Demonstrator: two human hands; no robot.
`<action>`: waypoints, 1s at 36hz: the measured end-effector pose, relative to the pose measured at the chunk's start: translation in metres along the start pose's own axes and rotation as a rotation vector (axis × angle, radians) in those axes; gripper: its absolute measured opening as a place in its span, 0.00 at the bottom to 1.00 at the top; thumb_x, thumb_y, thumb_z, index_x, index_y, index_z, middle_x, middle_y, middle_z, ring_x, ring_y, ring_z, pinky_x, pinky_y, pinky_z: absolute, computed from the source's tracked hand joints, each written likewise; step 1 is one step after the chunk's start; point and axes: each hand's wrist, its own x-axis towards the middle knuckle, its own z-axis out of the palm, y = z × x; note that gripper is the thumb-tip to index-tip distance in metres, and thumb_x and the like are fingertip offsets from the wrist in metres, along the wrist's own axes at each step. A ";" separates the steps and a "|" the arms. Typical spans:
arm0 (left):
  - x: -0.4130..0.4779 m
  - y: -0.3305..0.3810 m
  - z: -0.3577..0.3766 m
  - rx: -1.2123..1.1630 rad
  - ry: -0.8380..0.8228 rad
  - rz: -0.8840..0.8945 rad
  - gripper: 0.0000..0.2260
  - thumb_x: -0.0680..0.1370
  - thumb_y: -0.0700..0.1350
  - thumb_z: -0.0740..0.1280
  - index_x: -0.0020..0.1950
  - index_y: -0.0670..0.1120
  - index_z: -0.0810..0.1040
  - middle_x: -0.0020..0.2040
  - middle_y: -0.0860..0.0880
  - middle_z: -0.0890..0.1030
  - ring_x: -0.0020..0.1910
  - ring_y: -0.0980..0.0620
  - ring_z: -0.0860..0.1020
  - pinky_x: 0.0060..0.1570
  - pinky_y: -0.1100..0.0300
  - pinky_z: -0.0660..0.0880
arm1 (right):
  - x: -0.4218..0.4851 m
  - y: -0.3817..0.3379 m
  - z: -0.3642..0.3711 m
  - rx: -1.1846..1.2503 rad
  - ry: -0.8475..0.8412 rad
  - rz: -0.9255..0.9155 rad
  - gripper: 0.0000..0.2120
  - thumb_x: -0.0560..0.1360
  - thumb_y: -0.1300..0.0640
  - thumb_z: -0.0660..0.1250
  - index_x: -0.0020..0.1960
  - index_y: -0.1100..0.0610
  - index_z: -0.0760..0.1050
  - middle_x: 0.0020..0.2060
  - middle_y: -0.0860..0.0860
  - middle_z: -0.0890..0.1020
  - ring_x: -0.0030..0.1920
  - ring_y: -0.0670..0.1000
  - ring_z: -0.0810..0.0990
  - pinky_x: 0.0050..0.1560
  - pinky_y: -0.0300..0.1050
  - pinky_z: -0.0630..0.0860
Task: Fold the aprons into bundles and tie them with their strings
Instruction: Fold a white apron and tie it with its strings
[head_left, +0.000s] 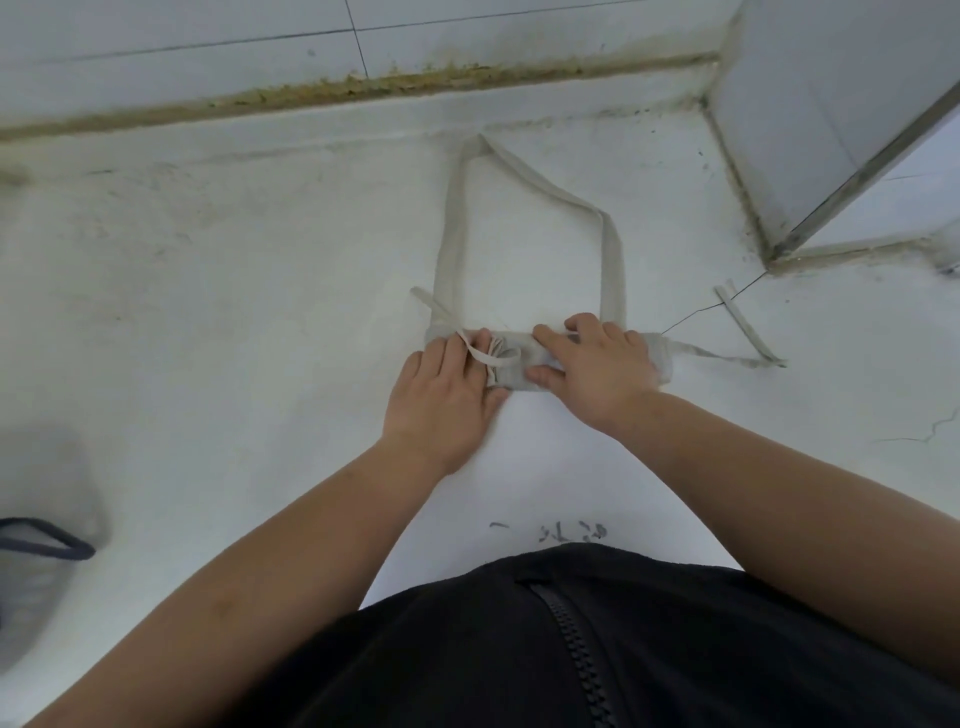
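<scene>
Forearms (260, 545) reach fwd; L hand (447, 400) & R hand (602, 374) press rolled apron (514, 379), grips spread flat.

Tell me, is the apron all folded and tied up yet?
Not yet. The apron is already folded into a narrow bundle. The left hand and right hand press on it, one string lying across the left fingers. Still left: the neck loop and the other string lie loose, and no knot shows.

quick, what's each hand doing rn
left hand: open, pressing the rolled apron, a string lying across its fingers.
right hand: open, fingers flat on the roll.
</scene>
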 end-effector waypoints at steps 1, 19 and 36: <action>0.000 0.000 -0.004 -0.007 -0.056 -0.010 0.34 0.77 0.59 0.42 0.72 0.40 0.67 0.59 0.42 0.75 0.56 0.44 0.74 0.53 0.53 0.72 | -0.002 0.000 0.000 0.008 0.002 0.001 0.23 0.79 0.39 0.53 0.72 0.44 0.59 0.70 0.52 0.63 0.67 0.57 0.65 0.65 0.50 0.59; 0.004 -0.009 -0.011 -0.270 -0.105 -0.026 0.22 0.83 0.54 0.51 0.77 0.53 0.59 0.70 0.45 0.63 0.69 0.43 0.61 0.66 0.53 0.57 | -0.023 0.007 -0.016 1.646 0.341 1.156 0.33 0.66 0.50 0.76 0.64 0.59 0.65 0.50 0.51 0.75 0.51 0.54 0.78 0.51 0.44 0.74; 0.006 -0.010 0.000 -0.362 -0.034 -0.041 0.29 0.77 0.61 0.60 0.76 0.53 0.60 0.66 0.45 0.65 0.65 0.44 0.63 0.64 0.54 0.60 | -0.011 -0.009 -0.001 0.990 0.453 0.475 0.26 0.72 0.59 0.70 0.64 0.58 0.61 0.44 0.48 0.73 0.43 0.53 0.74 0.42 0.43 0.70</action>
